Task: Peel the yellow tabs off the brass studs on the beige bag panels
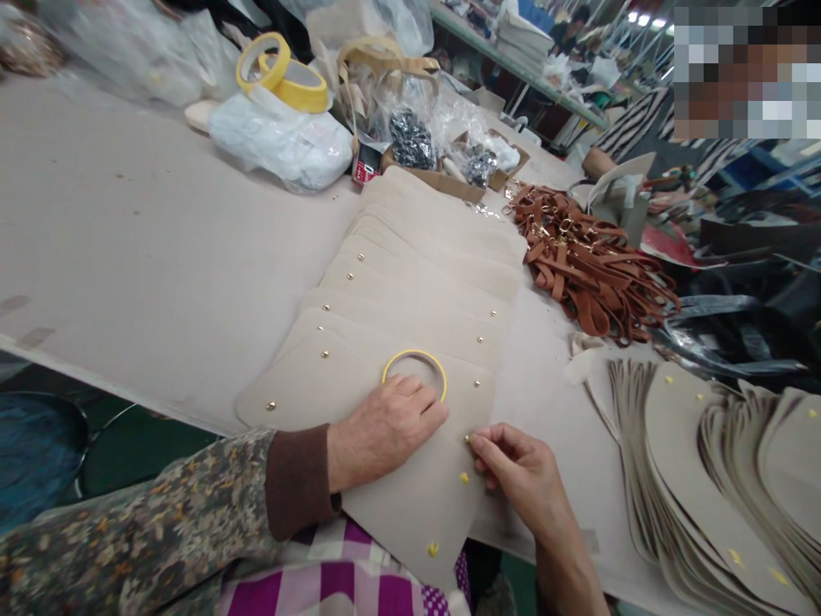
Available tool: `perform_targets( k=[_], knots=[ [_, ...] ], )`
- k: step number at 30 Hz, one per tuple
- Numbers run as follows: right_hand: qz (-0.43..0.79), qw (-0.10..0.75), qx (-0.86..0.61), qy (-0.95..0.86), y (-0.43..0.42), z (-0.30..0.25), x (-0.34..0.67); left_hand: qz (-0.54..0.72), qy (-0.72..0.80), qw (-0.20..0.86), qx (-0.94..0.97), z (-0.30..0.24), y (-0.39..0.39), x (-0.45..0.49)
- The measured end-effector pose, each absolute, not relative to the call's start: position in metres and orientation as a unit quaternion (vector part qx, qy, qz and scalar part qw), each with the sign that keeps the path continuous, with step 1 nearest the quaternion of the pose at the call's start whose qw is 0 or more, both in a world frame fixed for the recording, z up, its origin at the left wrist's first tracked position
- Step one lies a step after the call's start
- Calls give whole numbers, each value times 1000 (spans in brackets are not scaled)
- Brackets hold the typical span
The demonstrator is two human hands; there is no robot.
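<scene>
Overlapping beige leather-like panels [410, 291] lie fanned in a long row toward me. Small gold-coloured metal studs [325, 354] sit along their edges. My left hand [388, 428] rests on the nearest panels, its fingers curled over the lower part of a roll of yellow tape [414, 353]. At the right edge of the nearest panel, my right hand [516, 466] pinches at a small metal stud [468, 439]; the fingertips partly cover it. Below that point, two bits of yellow tape [433, 549] stick to the same panel.
Stacked beige panels [680, 445] with yellow tape bits stand on the right. Behind them lies a heap of brown straps [577, 257] with metal clasps. Yellow tape rolls [301, 85] rest on a plastic-wrapped bundle [282, 141]. An open cardboard box [449, 182] holds bagged small parts.
</scene>
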State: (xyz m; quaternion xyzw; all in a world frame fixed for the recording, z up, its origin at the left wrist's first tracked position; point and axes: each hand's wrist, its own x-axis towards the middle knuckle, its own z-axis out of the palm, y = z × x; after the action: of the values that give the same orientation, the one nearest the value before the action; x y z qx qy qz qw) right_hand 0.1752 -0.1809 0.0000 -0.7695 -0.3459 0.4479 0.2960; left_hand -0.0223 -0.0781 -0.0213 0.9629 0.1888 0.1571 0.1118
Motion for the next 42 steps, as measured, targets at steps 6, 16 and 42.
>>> perform_targets(
  k=[6, 16, 42],
  knots=[
    [374, 251, -781, -432, -189, 0, 170, 160, 183, 123, 962, -19, -78, -22],
    [241, 256, -800, -487, -193, -6, 164, 168, 191, 110, 961, -19, -78, -21],
    [317, 198, -768, -521, -187, 5, 161, 280, 231, 85, 928, -3, -45, -28]
  ],
)
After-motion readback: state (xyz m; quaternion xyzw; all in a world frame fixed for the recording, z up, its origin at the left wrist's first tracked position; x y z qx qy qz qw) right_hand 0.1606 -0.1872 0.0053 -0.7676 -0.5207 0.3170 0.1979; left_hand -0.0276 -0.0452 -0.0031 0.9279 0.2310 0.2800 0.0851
